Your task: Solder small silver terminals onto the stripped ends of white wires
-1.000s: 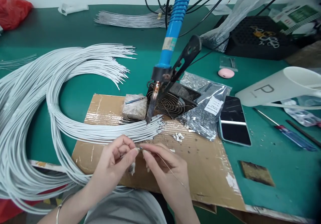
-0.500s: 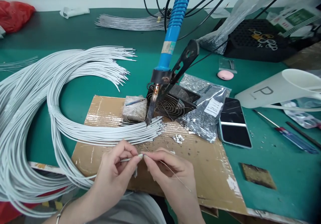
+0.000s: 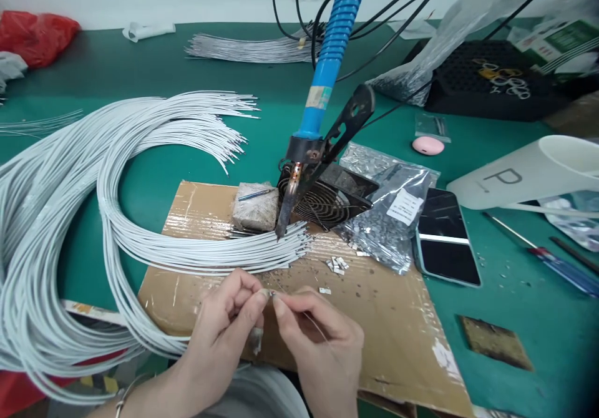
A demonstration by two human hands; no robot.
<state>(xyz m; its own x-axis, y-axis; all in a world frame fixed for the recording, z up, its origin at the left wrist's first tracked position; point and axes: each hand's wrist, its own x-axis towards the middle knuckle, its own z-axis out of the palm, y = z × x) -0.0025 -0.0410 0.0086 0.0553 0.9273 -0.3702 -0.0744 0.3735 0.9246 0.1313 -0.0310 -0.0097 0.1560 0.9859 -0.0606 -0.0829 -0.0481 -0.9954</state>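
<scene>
My left hand (image 3: 229, 324) pinches the end of a white cable between thumb and forefinger, over the cardboard sheet (image 3: 384, 330). Close beside it, my right hand (image 3: 321, 337) has thumb and forefinger closed at the cable's tip, with a thin wire trailing across its palm side. The fingertips nearly meet, and the tiny piece between them is too small to make out. Just beyond both hands lies a bundle of white cables (image 3: 210, 254). The soldering iron (image 3: 324, 75) hangs in its black stand, its tip pointing down at the cable ends.
Behind the bundle are a wrapped block (image 3: 255, 209), a round fan grille (image 3: 322, 203) and a plastic bag of small parts (image 3: 390, 218). To the right lie a phone (image 3: 447, 237), a white cup (image 3: 524, 171), a screwdriver (image 3: 556, 265) and a brown pad (image 3: 496, 341). Looped cables (image 3: 28, 262) fill the left.
The whole view has shifted slightly, so things appear a little lower and further right. Both hands keep their pinch, and the cable behind my left fingers is less visible.
</scene>
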